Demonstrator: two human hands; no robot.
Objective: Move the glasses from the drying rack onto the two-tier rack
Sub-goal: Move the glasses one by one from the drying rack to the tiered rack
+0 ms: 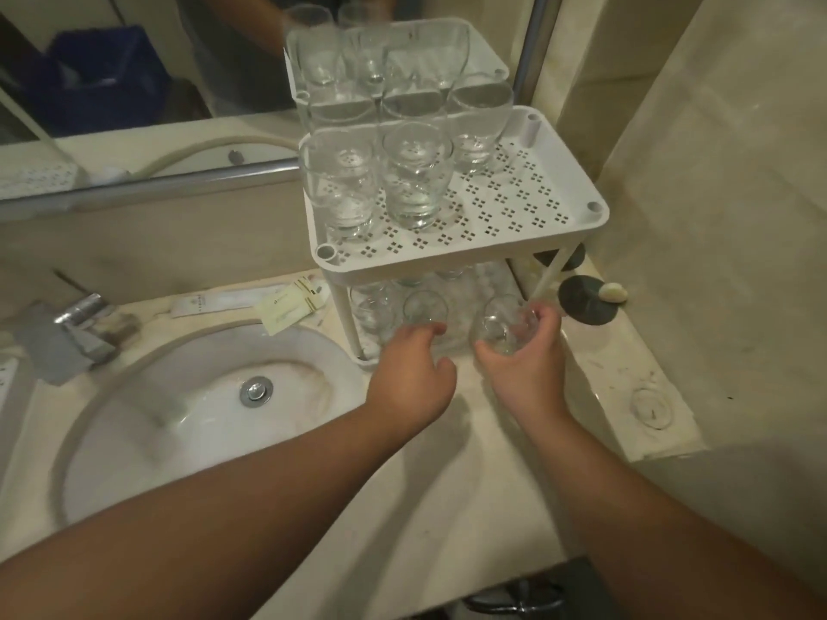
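A white two-tier rack (577,221) stands on the counter against the mirror. Its perforated top tier carries several clear glasses (416,176) along the left and back. More glasses (376,306) sit on the lower tier, partly hidden under the top tier. My left hand (414,373) reaches to the front of the lower tier, its fingers closed around a glass (425,308) there. My right hand (526,360) grips another clear glass (503,328), tilted, at the lower tier's front right corner.
A round white sink (134,418) with a chrome tap (76,333) lies to the left. Paper sachets (286,304) lie behind the basin. A dark dish with a pale stone (586,302) sits right of the rack. The mirror doubles the rack's glasses.
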